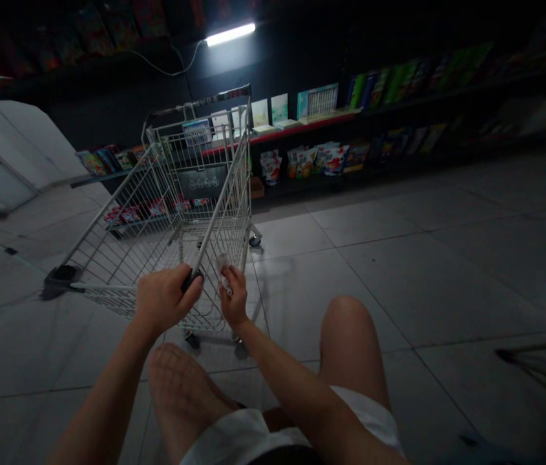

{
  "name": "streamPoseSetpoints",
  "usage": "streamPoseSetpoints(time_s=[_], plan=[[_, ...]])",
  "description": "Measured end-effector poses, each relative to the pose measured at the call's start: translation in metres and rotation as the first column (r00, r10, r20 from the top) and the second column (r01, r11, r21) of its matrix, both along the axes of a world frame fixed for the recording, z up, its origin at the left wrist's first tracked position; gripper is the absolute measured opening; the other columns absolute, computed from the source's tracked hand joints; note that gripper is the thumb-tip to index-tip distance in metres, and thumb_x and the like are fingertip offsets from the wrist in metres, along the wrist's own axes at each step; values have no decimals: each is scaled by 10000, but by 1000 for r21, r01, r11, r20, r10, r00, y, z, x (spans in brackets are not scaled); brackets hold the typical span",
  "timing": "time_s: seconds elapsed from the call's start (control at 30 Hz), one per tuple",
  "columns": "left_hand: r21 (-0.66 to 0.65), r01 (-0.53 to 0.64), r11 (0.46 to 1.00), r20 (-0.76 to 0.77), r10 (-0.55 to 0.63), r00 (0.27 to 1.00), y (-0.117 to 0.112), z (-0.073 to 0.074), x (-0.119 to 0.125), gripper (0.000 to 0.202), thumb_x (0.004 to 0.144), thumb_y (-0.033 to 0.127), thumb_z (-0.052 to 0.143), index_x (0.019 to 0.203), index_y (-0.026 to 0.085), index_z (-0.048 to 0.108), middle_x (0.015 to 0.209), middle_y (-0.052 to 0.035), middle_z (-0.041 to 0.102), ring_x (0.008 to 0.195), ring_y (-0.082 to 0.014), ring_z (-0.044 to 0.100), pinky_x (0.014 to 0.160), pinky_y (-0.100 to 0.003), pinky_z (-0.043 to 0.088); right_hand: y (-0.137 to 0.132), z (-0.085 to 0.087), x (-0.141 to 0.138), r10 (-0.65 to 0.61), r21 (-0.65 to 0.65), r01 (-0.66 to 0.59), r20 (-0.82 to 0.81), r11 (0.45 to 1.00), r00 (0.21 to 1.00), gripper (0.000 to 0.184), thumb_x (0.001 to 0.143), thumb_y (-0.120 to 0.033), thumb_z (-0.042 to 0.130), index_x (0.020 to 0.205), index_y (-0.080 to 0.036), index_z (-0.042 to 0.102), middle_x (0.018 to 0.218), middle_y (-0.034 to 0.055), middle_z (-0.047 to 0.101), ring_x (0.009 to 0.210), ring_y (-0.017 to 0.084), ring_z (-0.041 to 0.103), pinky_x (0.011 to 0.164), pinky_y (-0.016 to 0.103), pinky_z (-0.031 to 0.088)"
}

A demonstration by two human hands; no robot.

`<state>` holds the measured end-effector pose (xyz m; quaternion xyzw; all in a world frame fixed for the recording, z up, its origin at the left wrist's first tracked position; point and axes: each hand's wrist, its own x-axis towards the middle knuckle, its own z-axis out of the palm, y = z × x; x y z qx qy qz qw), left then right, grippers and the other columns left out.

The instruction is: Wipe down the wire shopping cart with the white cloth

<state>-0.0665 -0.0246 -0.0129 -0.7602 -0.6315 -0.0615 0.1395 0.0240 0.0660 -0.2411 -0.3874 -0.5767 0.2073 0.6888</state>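
Left fingers [191, 297] are grasping a cart [202, 173] by its black corner [189, 279]; right fingers [238, 280] are holding a small pale thing [223, 262]. The cart is standing on the floor [302, 278], looking stiff and fairly heavy, its rail [219, 206] probably offering the firmest hold.

I'm in a dimly lit shop: before me stands a silver-grey wire-mesh shopping cart [202, 173] on small wheels, and behind it long black shelves with a red edge [311, 125] display upright teal-and-white packages [318, 101] and glossy, colourful plastic packets [335, 159]. A white tube light [231, 34] shines above; large grey tiles [374, 271] cover the floor.
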Motion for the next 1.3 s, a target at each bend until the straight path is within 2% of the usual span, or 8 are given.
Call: streamPoseSetpoints(time_s=[0.23,0.47,0.53,0.67,0.77,0.97,1.13,1.3], plan=[[-10,-23,1000,-17,23,1000,0,1,1,411,903,504,332,685,204,510,577,-41,570,547,-171,508,540,-288,176,77,-3,-6,-106,-195,96,-41,976,994,409,835,-214,419,1179,-111,617,1128,147,622,1101,218,577,1025,423,461],[-1,-41,999,-21,41,999,-1,0,-1,408,898,494,334,685,204,527,582,-44,585,545,-175,517,534,-287,185,-26,-109,-5,18,-300,-28,-36,954,999,381,772,-231,509,1117,-164,658,1107,114,644,1081,224,594,962,410,506],[-2,-31,1000,-27,31,999,-1,0,-1,410,900,494,336,691,203,534,586,-46,594,548,-177,525,532,-287,190,-35,-120,-5,-10,-364,-16,-71,931,997,355,776,-252,503,1078,-155,664,1014,99,655,990,218,614,894,398,529],[6,-30,1000,-40,30,999,-1,1,0,426,911,503,327,702,201,543,601,-50,614,556,-176,538,531,-285,200,-16,-88,-12,-106,-363,49,-139,930,985,422,855,-271,444,1228,-148,599,1143,116,607,1090,204,571,959,395,494],[5,-39,999,-47,39,998,-1,1,0,431,915,504,322,708,200,547,603,-51,616,559,-179,541,531,-286,198,-12,-67,-14,-31,-244,4,-107,970,994,430,861,-247,465,1267,-173,586,1238,123,560,1193,206,525,1049,410,442],[-10,-42,999,-27,41,999,-1,-2,-2,429,906,507,331,698,200,547,600,-55,605,569,-188,542,536,-292,202,-28,-72,-7,28,-313,-48,-67,949,997,369,807,-206,464,1123,-135,640,1060,118,603,1025,223,587,929,427,518],[-4,-51,999,-35,51,998,-1,0,-1,434,909,510,322,717,200,556,605,-54,603,569,-186,535,536,-290,198,-26,-46,-5,57,-181,-70,-74,981,996,414,853,-211,478,1249,-173,592,1199,114,545,1168,196,535,1036,388,466],[-15,-65,998,-47,65,997,-2,2,0,413,902,500,338,707,203,548,603,-47,604,564,-179,527,538,-288,201,-50,-52,-5,50,-201,-48,5,978,999,393,856,-191,463,1231,-192,582,1125,102,552,1083,203,560,962,418,516]])
